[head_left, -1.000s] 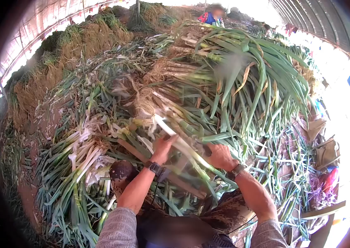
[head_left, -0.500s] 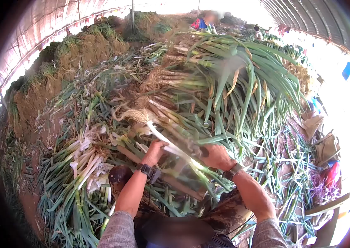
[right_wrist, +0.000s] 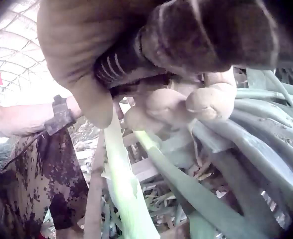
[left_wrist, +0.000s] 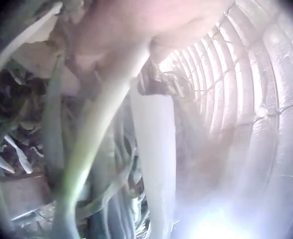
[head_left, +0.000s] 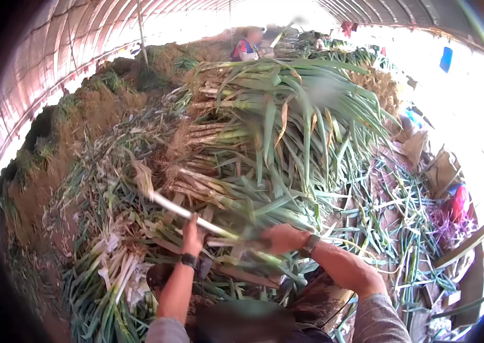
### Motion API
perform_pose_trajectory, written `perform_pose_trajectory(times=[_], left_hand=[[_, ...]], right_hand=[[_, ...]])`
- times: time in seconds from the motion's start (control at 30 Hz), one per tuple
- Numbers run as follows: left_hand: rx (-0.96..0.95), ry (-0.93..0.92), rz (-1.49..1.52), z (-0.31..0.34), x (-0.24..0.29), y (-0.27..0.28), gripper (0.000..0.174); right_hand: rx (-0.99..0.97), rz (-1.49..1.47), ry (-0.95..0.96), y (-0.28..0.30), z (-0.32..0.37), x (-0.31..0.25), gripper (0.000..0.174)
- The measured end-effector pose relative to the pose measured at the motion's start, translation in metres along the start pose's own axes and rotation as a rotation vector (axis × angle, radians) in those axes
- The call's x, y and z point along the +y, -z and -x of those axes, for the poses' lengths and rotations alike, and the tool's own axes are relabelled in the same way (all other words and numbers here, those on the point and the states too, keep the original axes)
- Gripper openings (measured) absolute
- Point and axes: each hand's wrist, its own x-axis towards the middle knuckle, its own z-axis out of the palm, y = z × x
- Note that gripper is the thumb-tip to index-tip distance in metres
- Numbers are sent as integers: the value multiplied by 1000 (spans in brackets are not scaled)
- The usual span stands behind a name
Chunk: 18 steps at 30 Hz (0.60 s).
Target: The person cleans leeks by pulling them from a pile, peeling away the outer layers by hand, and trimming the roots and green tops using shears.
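My left hand (head_left: 192, 235) grips a long leek (head_left: 174, 210) by its white shaft, the roots pointing up and left. In the left wrist view the leek's stem (left_wrist: 104, 107) runs down from that hand (left_wrist: 151, 22), beside a broad white strip (left_wrist: 156, 144). At the leek's green end my right hand (head_left: 285, 238) has its fingers curled in. From the right wrist, this hand (right_wrist: 171, 84), with dark wraps on some fingers, pinches a pale green stalk (right_wrist: 121, 174) by its tips; whether stalk or loose layer cannot be told.
Ahead lies a large pile of untrimmed leeks (head_left: 288, 126). White-stemmed leeks (head_left: 113, 271) lie at the left, among leaf scraps. Purple twine (head_left: 450, 228) and brown sacking (head_left: 442, 171) are at the right. Another person (head_left: 248, 47) is behind the pile.
The head view has shifted, so the pile appears lower and further left. The leek and my left hand have moved left and down in the picture; my right hand now lies more sideways.
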Motion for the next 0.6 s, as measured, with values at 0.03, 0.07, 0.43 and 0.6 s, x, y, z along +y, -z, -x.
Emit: perform_pose_trajectory(times=[0.03, 0.07, 0.43, 0.6], left_hand=[[-106, 47, 86, -19, -16, 23, 39], [-71, -21, 102, -38, -21, 39, 38], [289, -1376, -560, 55, 355, 15, 39], [914, -1517, -1677, 53, 483, 116, 43]], right_hand=[[-51, 14, -1, -3, 1, 1, 33], [-113, 28, -1, -6, 3, 1, 33], [-157, 123, -44, -7, 11, 22, 41], [-148, 107, -100, -7, 24, 39, 41]])
